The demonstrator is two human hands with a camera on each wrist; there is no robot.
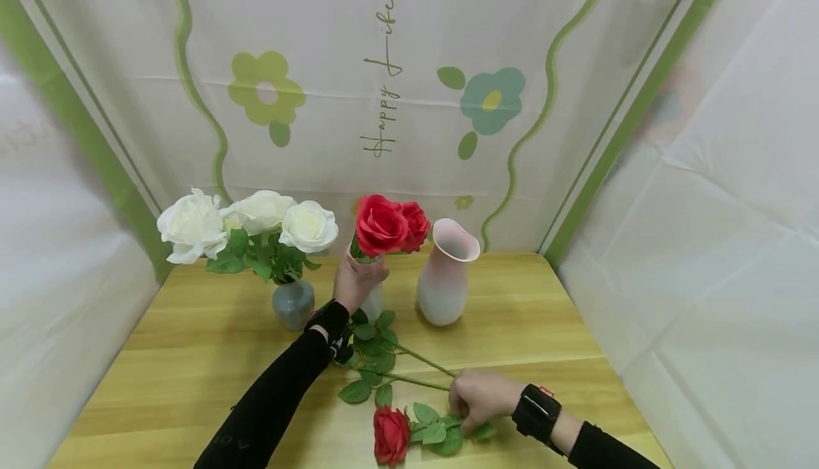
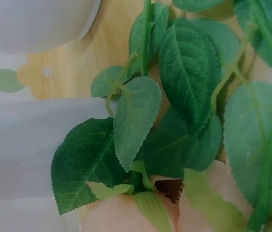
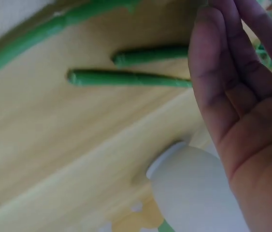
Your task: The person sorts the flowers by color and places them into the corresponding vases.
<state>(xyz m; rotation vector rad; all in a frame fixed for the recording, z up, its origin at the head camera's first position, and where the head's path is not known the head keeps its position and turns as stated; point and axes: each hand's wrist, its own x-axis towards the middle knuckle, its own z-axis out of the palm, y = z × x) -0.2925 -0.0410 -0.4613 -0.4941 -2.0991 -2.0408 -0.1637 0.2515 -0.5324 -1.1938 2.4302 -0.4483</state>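
Note:
My left hand (image 1: 358,284) grips a slim pink-and-white vase (image 1: 373,304), with two red roses (image 1: 382,226) standing in its mouth. Below that wrist, leafy stems (image 1: 416,382) lie on the table; pale pink petals (image 2: 126,212) with green sepals show at the lower edge of the left wrist view. The left arm hides those blooms in the head view. At the front, my right hand (image 1: 483,399) pinches the stem of another red rose (image 1: 392,436), which lies with its head to the left. Two cut stem ends (image 3: 75,77) show beside the right fingers.
A wider pink-to-white vase (image 1: 443,288) with a flared rim stands right of the left hand. To the left, a grey-blue vase (image 1: 293,305) holds several white roses (image 1: 308,226). Printed cloth (image 1: 397,50) hangs behind and beside the wooden table (image 1: 179,369).

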